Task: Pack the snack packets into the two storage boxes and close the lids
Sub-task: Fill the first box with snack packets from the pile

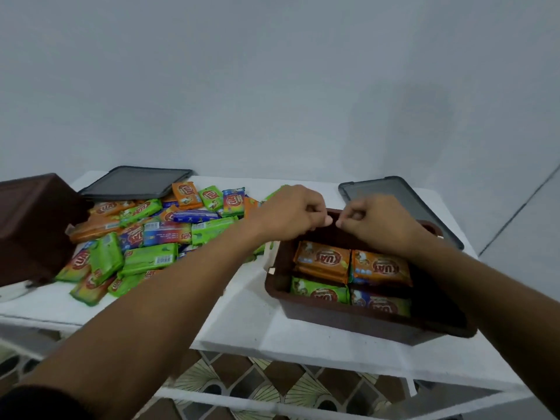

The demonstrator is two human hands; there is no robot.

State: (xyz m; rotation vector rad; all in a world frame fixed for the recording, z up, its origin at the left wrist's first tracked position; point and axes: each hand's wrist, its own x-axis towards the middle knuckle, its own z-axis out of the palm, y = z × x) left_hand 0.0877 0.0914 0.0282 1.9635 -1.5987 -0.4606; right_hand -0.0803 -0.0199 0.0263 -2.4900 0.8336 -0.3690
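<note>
A brown storage box [357, 321] stands on the right of the white table [242, 322]. It holds two orange snack packets [324, 260], a green one [318, 294] and a blue one [380, 304]. My left hand [291, 215] and my right hand [378, 222] hover side by side over the box's far rim, fingers curled, thumbs almost touching. No packet shows in either hand. A loose pile of green, orange and blue packets [145, 234] lies to the left. A second brown box [30, 225] stands at the far left edge.
One dark grey lid [133, 183] lies behind the pile, and another grey lid [403, 201] lies behind the right box. A pale wall runs close behind the table. Patterned floor tiles [272, 380] show below the table's front edge.
</note>
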